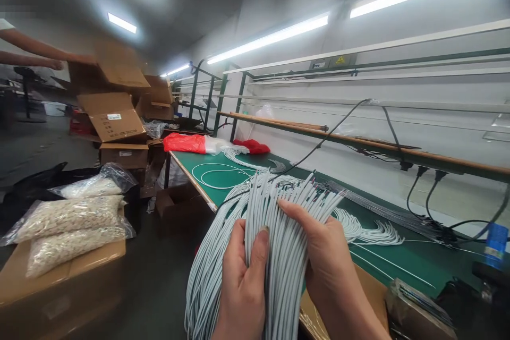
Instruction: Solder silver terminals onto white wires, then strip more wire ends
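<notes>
A thick bundle of thin white cables (285,276) stands upright in front of me, its cut ends fanned out at the top. My left hand (247,271) wraps round the bundle's left side, thumb laid across the front. On the right side, my right hand (324,249) grips the same bundle, with its index finger stretched over the cables near their ends. More loops of white cable (203,271) hang down left of my left hand. Behind the bundle, further white cables (372,231) lie on the green table (402,260).
Bags of small pale parts (75,218) rest on a cardboard box (64,281) at left. Open cartons (115,117) stand behind, near another person's arms (40,45). A black cord (338,122) crosses above the table. A blue-topped object (496,247) stands at right.
</notes>
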`<state>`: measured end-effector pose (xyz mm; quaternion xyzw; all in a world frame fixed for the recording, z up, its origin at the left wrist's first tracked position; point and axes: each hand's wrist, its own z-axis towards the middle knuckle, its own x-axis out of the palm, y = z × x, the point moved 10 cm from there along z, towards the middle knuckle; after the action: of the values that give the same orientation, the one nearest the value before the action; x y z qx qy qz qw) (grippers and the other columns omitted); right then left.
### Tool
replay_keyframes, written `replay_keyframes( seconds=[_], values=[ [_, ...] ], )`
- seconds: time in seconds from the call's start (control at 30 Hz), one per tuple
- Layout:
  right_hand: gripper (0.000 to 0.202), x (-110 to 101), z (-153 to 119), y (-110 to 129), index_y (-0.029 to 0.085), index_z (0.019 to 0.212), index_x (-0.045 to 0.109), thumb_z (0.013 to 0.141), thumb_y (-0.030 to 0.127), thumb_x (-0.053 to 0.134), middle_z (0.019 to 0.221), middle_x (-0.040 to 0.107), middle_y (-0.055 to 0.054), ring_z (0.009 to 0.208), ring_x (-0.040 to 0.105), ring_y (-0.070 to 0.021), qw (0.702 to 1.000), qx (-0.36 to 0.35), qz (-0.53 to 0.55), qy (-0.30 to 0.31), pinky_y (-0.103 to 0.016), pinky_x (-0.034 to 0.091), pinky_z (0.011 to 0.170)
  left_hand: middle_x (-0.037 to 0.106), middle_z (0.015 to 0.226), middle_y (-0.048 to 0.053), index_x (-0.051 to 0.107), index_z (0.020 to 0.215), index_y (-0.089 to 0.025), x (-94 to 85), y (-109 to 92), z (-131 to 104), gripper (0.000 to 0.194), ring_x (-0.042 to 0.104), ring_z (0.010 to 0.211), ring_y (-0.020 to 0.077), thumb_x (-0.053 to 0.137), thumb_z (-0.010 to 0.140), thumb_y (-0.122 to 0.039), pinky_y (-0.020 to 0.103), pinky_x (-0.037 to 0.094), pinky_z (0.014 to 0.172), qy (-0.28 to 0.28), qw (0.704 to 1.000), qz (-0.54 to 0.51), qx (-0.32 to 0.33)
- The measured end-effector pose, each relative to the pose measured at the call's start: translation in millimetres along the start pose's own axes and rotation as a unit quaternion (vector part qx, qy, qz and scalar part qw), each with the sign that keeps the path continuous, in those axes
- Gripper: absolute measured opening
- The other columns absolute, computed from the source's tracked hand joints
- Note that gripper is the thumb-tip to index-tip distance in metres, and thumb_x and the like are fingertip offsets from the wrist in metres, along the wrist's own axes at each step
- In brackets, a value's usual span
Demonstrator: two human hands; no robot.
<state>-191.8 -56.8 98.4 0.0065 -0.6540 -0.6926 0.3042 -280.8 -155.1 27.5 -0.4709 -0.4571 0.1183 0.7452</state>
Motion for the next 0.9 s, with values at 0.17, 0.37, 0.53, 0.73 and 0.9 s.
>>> replay_keyframes(
  seconds=[0.17,0.37,0.53,0.73,0.9],
  values=[
    [0.044,5,6,6,0.011,0.090,0.079,0.053,0.027,0.096,0.094,0.082,-0.012,0.084,0.078,-0.0334,1.000,0.026,0.013,-0.003,-0.038,0.064,0.072,0.068,0.140,0.016,0.056,0.145,-0.020,3.4,-9,0,0.072,0.045,0.145,0.0457,0.076,0.086,-0.056,0.051,0.051,0.109,0.003,1.000,-0.002,0.030],
    [0.046,2,3,-7,0.011,0.102,0.080,0.065,0.035,0.093,0.100,0.082,-0.013,0.099,0.076,-0.0344,0.997,0.056,-0.010,0.043,-0.040,0.063,0.083,0.062,0.148,0.015,0.059,0.143,-0.020,-3.2,-1,-2,0.064,0.043,0.147,0.0416,0.073,0.090,-0.054,0.049,0.047,0.113,-0.015,1.000,0.025,0.001],
    [0.050,3,-2,-11,0.013,0.106,0.080,0.060,0.025,0.095,0.106,0.081,-0.010,0.108,0.074,-0.0333,0.994,0.060,-0.026,0.087,-0.040,0.058,0.098,0.059,0.151,0.015,0.058,0.142,-0.020,-2.9,-1,-2,0.063,0.040,0.149,0.0415,0.072,0.091,-0.054,0.049,0.049,0.111,-0.001,1.000,0.020,0.004],
    [0.053,2,0,-11,0.014,0.108,0.079,0.059,0.023,0.094,0.102,0.082,-0.009,0.098,0.077,-0.0328,0.997,0.042,-0.018,0.058,-0.039,0.061,0.089,0.055,0.156,0.013,0.059,0.141,-0.021,-5.4,0,0,0.060,0.036,0.152,0.0395,0.071,0.092,-0.054,0.049,0.042,0.118,-0.011,1.000,0.018,0.001],
    [0.044,6,5,-11,0.013,0.098,0.080,0.058,0.027,0.094,0.097,0.082,-0.009,0.083,0.078,-0.0296,0.999,0.032,0.003,0.027,-0.037,0.064,0.079,0.064,0.147,0.013,0.060,0.142,-0.023,-3.5,-2,3,0.063,0.044,0.147,0.0417,0.073,0.090,-0.055,0.049,0.049,0.112,-0.007,1.000,-0.001,0.005]
  ],
)
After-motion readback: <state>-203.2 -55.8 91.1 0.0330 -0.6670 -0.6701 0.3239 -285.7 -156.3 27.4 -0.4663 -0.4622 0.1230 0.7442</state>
